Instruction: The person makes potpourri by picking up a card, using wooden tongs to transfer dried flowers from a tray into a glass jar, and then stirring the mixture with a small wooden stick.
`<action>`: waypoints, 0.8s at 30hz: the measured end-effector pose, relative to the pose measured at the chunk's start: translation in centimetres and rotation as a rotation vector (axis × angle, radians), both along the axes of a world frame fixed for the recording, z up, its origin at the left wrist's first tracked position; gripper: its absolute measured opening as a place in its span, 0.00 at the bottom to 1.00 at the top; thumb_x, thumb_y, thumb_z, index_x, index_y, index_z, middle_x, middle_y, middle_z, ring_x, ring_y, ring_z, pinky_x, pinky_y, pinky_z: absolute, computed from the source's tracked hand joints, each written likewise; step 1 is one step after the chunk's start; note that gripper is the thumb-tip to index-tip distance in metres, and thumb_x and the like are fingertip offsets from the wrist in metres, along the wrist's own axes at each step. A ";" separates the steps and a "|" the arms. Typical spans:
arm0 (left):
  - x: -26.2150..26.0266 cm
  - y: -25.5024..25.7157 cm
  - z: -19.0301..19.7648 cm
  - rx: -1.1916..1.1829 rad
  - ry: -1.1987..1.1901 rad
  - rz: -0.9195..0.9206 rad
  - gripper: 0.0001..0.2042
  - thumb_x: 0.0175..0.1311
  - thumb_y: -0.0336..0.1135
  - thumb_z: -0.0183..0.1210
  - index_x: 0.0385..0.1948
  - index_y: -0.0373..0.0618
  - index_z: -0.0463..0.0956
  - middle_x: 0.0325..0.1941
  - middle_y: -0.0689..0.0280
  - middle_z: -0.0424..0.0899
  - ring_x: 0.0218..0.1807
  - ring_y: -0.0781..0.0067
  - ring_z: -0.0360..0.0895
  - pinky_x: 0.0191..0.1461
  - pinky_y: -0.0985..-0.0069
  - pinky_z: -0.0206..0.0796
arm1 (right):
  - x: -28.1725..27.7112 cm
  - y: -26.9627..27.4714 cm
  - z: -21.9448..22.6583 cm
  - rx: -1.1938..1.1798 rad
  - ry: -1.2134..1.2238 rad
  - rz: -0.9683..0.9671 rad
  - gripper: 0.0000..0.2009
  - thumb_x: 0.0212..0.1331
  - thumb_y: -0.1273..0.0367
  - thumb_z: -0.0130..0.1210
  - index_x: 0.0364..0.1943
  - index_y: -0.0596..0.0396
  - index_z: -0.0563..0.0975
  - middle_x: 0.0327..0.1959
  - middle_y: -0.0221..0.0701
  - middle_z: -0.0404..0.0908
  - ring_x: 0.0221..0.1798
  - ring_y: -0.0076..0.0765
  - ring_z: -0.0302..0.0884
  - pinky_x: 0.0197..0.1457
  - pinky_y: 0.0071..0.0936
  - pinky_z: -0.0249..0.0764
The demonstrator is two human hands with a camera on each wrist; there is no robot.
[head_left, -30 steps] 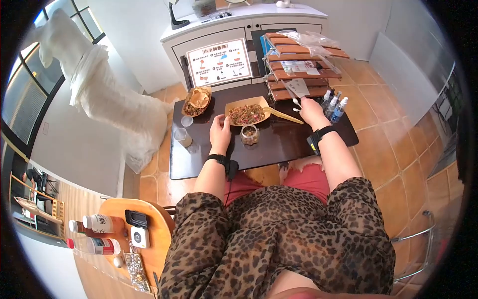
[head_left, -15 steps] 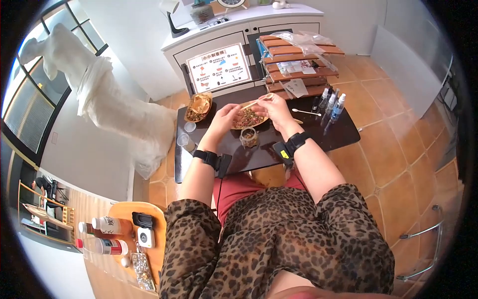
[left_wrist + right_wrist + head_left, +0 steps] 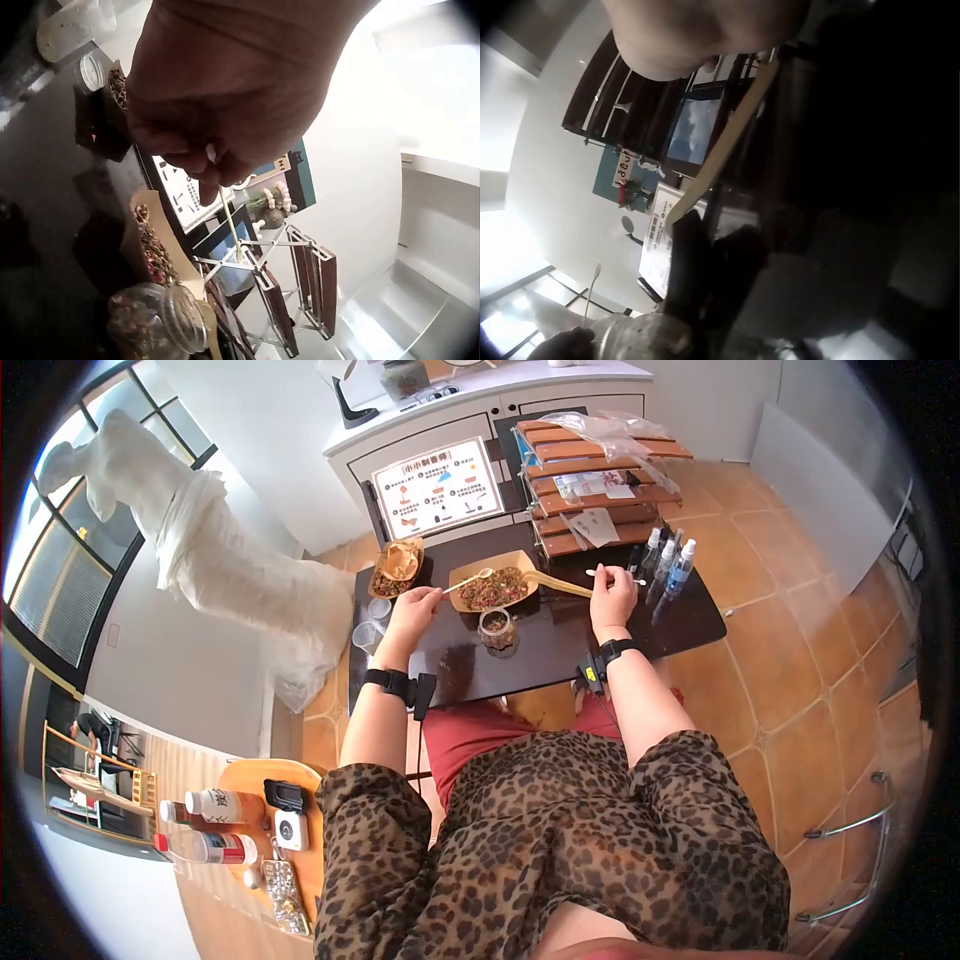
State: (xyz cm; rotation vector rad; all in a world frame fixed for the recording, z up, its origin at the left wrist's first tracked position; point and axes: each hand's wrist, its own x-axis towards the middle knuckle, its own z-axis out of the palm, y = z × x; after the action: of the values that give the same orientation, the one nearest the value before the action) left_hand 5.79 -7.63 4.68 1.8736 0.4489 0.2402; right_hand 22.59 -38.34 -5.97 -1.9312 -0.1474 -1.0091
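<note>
My left hand [image 3: 412, 618] pinches the end of a thin pale spoon [image 3: 487, 573], whose small bowl overlaps the paper tray of dried petals in the head view. In the left wrist view the spoon's slim stem [image 3: 229, 217] points away from the fingers. My right hand [image 3: 613, 602] is over a thin white stick [image 3: 590, 572] on the table; the stick's ends show on both sides of the fingers, and its middle is hidden. I cannot tell whether the fingers pinch it. Between the hands stand the paper tray [image 3: 460, 572] and a glass jar [image 3: 497, 632] with petals inside.
A yellow scoop [image 3: 565, 586] leans on the tray's right side. Spray bottles [image 3: 678, 568] stand at the table's right, before a slatted wooden rack [image 3: 600, 455]. Further left are a second filled paper tray [image 3: 378, 575] and a clear cup [image 3: 366, 635]. A printed card [image 3: 440, 488] stands behind.
The right hand left the white sticks, met the left hand over the tray, then returned right to the remaining stick. The left hand now holds the spoon and has drawn back left.
</note>
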 end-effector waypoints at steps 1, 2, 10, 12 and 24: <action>-0.1 0.4 -0.2 0.027 0.020 0.010 0.13 0.72 0.40 0.58 0.36 0.40 0.86 0.22 0.77 0.71 0.23 0.86 0.63 0.27 0.82 0.54 | 0.1 -0.1 -0.4 0.003 0.012 -0.007 0.11 0.64 0.62 0.61 0.29 0.51 0.77 0.28 0.32 0.78 0.37 0.48 0.76 0.44 0.45 0.72; -0.2 0.7 -0.5 0.055 0.040 0.020 0.13 0.72 0.40 0.58 0.36 0.40 0.86 0.22 0.77 0.71 0.22 0.86 0.62 0.27 0.82 0.54 | 0.3 -0.2 -0.6 0.005 0.023 -0.013 0.10 0.64 0.62 0.61 0.29 0.51 0.77 0.29 0.32 0.78 0.38 0.48 0.77 0.44 0.45 0.72; -0.2 1.8 -3.0 0.170 0.060 0.090 0.13 0.68 0.40 0.60 0.34 0.39 0.86 0.24 0.73 0.75 0.29 0.81 0.68 0.34 0.78 0.60 | 1.3 -0.3 -1.2 0.071 0.226 0.150 0.13 0.67 0.62 0.57 0.28 0.55 0.77 0.28 0.37 0.79 0.37 0.50 0.77 0.42 0.45 0.72; -0.2 2.0 -3.3 0.186 0.065 0.112 0.13 0.68 0.40 0.61 0.34 0.39 0.86 0.24 0.73 0.75 0.29 0.81 0.68 0.34 0.78 0.60 | 1.3 -0.4 -1.4 0.035 0.222 0.170 0.13 0.67 0.62 0.56 0.28 0.55 0.76 0.28 0.38 0.79 0.37 0.52 0.77 0.42 0.46 0.72; 2.4 4.2 -4.2 0.442 0.051 0.170 0.14 0.62 0.41 0.63 0.34 0.36 0.86 0.27 0.57 0.86 0.31 0.65 0.82 0.39 0.67 0.72 | 1.2 -0.3 -1.9 -0.075 0.175 0.162 0.12 0.67 0.63 0.56 0.30 0.56 0.77 0.29 0.39 0.80 0.37 0.54 0.77 0.42 0.49 0.72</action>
State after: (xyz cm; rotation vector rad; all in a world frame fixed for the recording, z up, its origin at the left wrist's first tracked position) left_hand 8.19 -3.38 0.48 2.2778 0.6301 0.4346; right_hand 23.80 -38.63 -7.87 -2.0294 -0.2400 -0.7343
